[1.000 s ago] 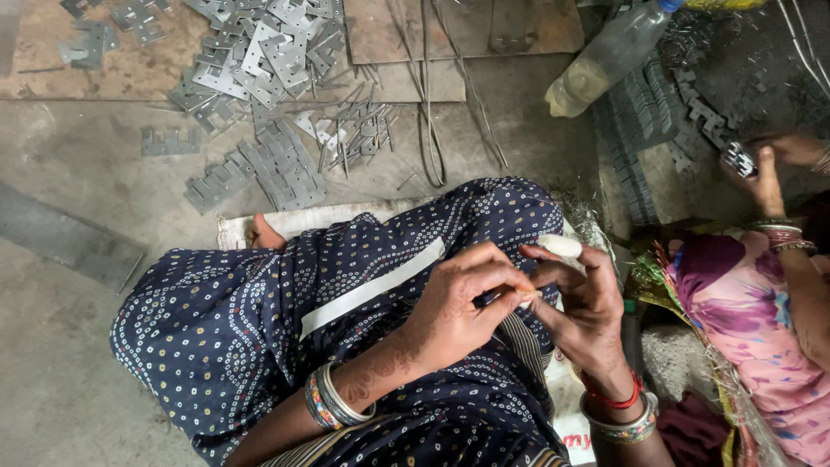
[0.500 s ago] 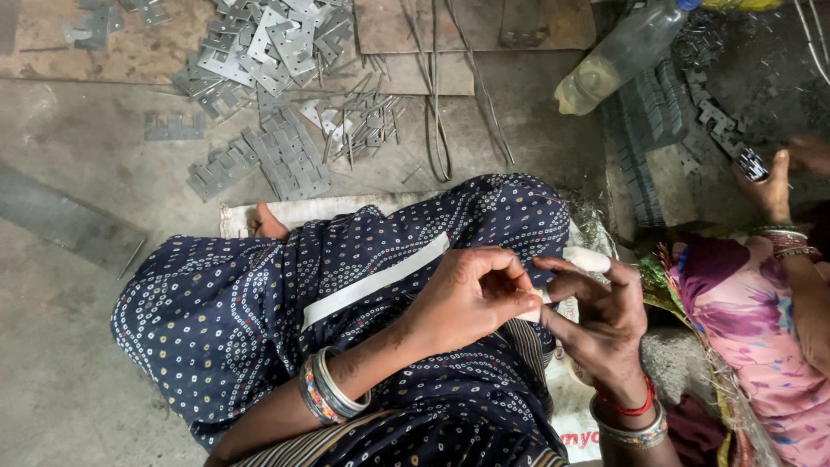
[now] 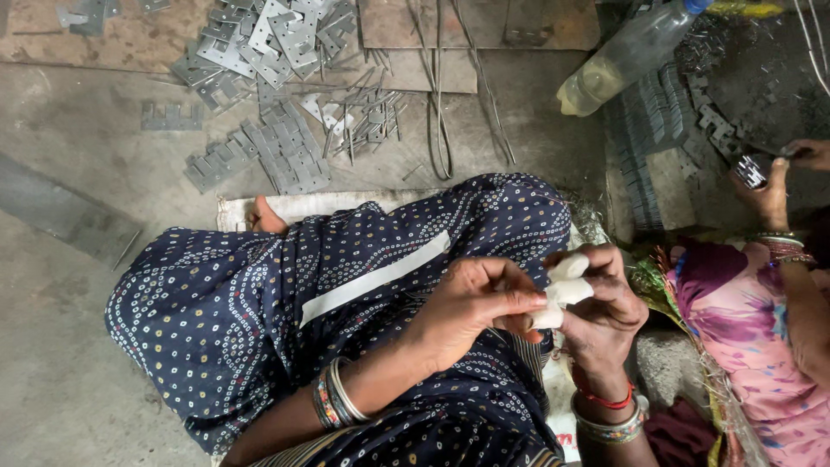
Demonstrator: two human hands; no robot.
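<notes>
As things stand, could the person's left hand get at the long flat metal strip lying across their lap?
Probably yes. The metal strip lies bare on the dark dotted cloth, close beside the left hand, with nothing over it. But that hand is pinching the white wrapping on a finger of the right hand, so it is occupied.

Metal plates [image 3: 277, 147] on the floor [image 3: 69, 363] ahead, bottle [image 3: 627, 56] right of them, a co-worker's hand [image 3: 769, 195] far right

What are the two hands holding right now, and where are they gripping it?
Both hold a white strip of cloth or tape. The left hand pinches its lower end between thumb and fingertips; the right hand has it wound around its raised fingers.
</notes>
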